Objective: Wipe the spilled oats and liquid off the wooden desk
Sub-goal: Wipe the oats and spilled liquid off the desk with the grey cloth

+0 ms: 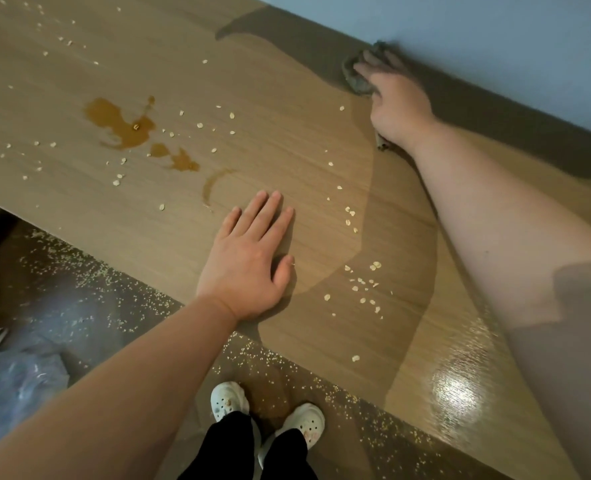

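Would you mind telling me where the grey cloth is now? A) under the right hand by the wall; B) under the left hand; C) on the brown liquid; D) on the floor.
A: the grey cloth lies under the right hand at the back edge of the desk by the wall; the left hand rests flat and bare, and the brown liquid is uncovered.

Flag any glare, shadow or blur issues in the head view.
Head view: bright glare patch on the desk near its front edge; the right hand and grey cloth sit in shadow by the wall, slightly soft; brown spill well lit, sharp.
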A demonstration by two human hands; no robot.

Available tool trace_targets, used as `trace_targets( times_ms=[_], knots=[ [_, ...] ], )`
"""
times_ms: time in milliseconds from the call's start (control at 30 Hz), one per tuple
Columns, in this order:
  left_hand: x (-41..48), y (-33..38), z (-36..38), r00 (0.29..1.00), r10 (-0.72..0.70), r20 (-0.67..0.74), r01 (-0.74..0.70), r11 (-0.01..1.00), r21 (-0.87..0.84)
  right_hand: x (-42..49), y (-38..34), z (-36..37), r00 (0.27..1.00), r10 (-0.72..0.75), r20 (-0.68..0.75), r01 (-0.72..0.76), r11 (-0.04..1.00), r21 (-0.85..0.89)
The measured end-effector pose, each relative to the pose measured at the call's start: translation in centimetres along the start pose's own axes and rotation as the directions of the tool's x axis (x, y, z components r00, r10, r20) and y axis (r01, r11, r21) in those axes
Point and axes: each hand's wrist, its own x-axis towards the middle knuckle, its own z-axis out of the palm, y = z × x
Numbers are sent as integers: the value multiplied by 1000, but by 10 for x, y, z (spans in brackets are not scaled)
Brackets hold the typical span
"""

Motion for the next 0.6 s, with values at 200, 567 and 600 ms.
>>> trace_targets(
  times_ms=[200, 567, 600],
  knots=[
    [1, 0, -3, 1000, 1, 19, -1, 1000, 14, -62, -17, -1, 912, -371, 176, 370, 928, 42],
    [-1, 2, -3, 1000, -8, 19, 8, 1000, 17, -69, -18, 3, 956, -264, 129, 260, 964, 48],
    [-1, 2, -3, 1000, -6, 15, 5, 1000, 18, -74, -23, 5, 960, -253, 116, 250, 967, 44]
  ],
)
